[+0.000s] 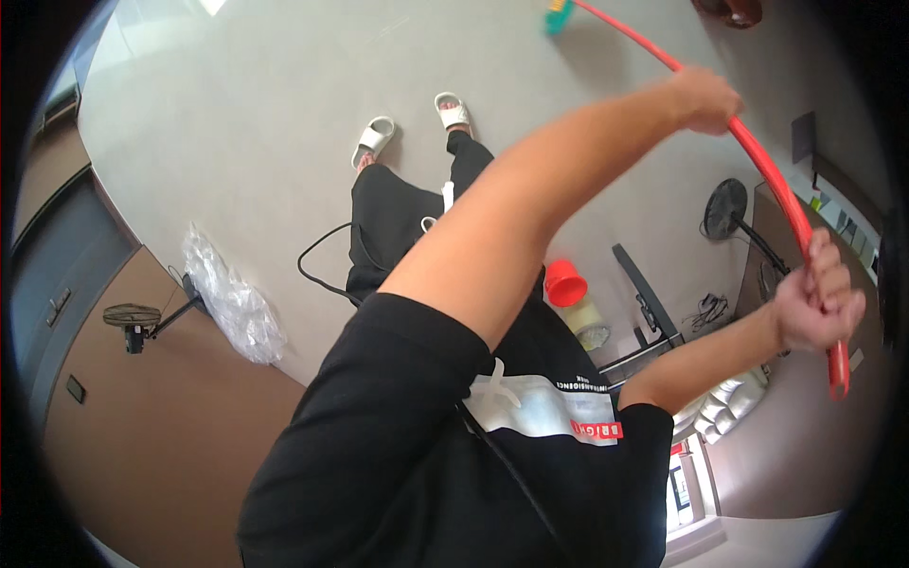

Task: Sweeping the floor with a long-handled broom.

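A long red pole runs from the top of the view down to the right and looks bent in the wide-angle picture. At its far end, partly cut off, is a green head with some yellow, like a broom's, just above the floor. Stretched across my body, my left arm ends in my left hand, which is closed around the middle of the pole. My right hand grips it nearer the top. Below that fist sticks out the pole's end, which has a hanging hole.
Clear plastic wrap lies by the left wall. Fans stand at left and right. A red bucket, a pale container and a dark frame are right of my legs. A brown object sits top right.
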Demonstrator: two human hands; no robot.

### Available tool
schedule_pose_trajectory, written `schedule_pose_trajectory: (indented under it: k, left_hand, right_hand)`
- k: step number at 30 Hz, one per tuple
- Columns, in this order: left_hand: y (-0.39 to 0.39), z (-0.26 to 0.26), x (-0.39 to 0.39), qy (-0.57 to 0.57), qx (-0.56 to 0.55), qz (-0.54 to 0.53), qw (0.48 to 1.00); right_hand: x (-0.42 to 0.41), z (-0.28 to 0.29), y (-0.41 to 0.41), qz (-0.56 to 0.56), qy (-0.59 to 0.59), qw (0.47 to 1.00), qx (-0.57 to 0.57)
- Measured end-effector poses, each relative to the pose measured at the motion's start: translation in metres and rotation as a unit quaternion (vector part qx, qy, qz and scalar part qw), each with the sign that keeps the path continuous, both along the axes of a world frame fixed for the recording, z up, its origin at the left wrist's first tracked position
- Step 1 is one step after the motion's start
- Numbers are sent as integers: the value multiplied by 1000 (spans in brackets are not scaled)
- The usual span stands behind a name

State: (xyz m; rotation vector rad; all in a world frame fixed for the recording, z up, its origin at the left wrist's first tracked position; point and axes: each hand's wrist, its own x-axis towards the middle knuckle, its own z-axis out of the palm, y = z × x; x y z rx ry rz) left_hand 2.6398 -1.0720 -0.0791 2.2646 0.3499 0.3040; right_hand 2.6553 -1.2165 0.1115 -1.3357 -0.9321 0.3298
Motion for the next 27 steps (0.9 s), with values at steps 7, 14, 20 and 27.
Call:
schedule_pose_trajectory:
  k: [7, 14, 20, 27]
  left_hand:
    - [-29, 25, 35, -43, 14, -50, 998]
    - [-2, -56, -44, 9, -37, 71, 997]
    - [4, -54, -77, 38, -43, 144, 988]
    - [27, -68, -135, 8, -108, 271, 957]
  right_hand:
    - [26, 24, -45, 68, -45, 996, 41]
    - [3, -49, 14, 135, 16, 991, 8]
    - [8, -55, 34, 139, 173, 974, 50]
    - [-17, -68, 94, 263, 207, 942, 18]
